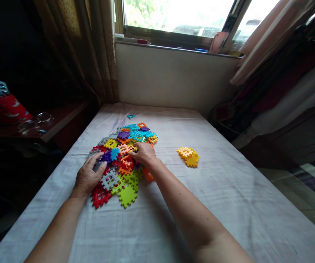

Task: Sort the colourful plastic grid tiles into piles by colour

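Observation:
A heap of plastic interlocking tiles (126,160) with notched edges lies on the bed sheet, in red, orange, yellow, green, blue, purple and grey. My left hand (88,176) rests on the heap's left edge, thumb and fingers apart around dark blue and grey tiles. Reaching into the heap from the right, my right hand (145,152) has its thumb and forefinger around a yellow tile (131,147); its other fingertips are hidden. A green tile (127,196) lies at the near edge. To the right, apart from the heap, is a small group of yellow tiles (188,157).
A single teal tile (131,116) lies beyond the heap. Left of the bed stands a dark wooden table (64,115) with glasses (34,123) and a red patterned pouch (6,107). A wall and window are ahead; clothes (283,84) hang at right.

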`<state>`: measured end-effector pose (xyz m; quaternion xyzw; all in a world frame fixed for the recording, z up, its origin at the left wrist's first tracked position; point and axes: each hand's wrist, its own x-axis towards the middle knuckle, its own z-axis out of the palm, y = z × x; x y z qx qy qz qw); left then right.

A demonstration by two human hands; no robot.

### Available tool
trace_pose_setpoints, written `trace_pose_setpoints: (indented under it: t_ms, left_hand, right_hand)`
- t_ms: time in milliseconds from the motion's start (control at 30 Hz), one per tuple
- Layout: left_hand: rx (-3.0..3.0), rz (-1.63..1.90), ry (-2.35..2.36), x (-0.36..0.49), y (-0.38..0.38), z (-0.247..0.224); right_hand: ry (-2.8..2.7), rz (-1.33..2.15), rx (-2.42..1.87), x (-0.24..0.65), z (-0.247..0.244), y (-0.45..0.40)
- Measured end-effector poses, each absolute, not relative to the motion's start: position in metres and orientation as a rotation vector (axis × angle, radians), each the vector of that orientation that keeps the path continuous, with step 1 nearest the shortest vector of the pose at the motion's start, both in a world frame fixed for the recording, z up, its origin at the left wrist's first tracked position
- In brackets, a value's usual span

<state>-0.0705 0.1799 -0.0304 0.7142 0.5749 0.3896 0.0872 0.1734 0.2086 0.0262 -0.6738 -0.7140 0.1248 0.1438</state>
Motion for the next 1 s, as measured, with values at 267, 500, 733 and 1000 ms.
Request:
trace_pose_setpoints:
  t_ms: [267, 500, 733, 1000]
  left_hand:
    - [2.132, 1.164, 1.708, -0.069, 0.179, -0.03]
    - [2.128, 1.155, 1.713, -0.07, 0.18, -0.031]
    - [2.141, 1.154, 1.722, -0.07, 0.181, -0.032]
    - [2.15, 1.121, 1.74, -0.071, 0.181, -0.032]
  right_hand:
    - [-1.944, 0.411, -1.939, 0.169, 0.023, 0.21]
    - [-1.687, 0.503, -1.775, 0.199, 0.004, 0.196]
    - [-1.465, 0.418, -1.732, 0.27, 0.003, 0.159]
    - [-0.998, 0.013, -2.005, 0.38, 0.008, 0.13]
